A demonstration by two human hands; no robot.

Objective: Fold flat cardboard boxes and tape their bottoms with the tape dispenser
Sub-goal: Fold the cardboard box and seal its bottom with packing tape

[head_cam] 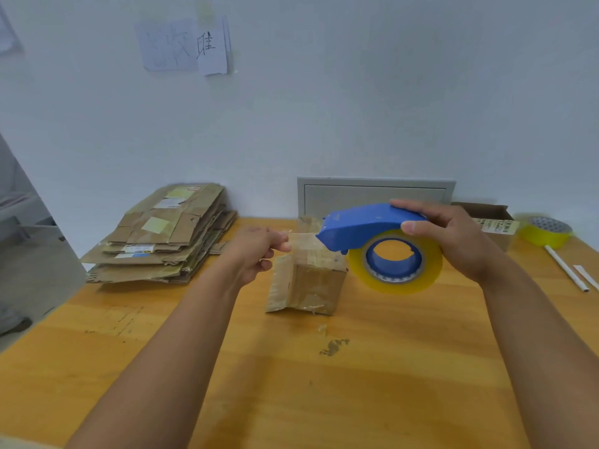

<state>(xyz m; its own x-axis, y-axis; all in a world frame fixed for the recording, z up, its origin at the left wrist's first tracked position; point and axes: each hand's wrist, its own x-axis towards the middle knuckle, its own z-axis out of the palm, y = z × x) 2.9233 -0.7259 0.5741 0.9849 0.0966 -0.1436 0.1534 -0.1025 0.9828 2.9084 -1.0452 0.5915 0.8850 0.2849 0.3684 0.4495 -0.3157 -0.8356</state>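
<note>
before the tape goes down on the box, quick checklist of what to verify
1. Right hand grips the blue tape dispenser: ok.
2. Left hand pinches the free tape end, strip pulled out: ok.
3. Small cardboard box stands folded on the wooden table under the strip: ok.
4. Box flaps fully closed: cannot tell, tape and hands cover them.
5. Strip centred over the seam: cannot tell.
6. Stack of flat boxes apart from the work: ok.

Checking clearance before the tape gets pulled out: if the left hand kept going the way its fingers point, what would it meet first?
Probably the blue tape dispenser nose; the left hand points along the tape strip toward it, though depth is unclear.
</note>
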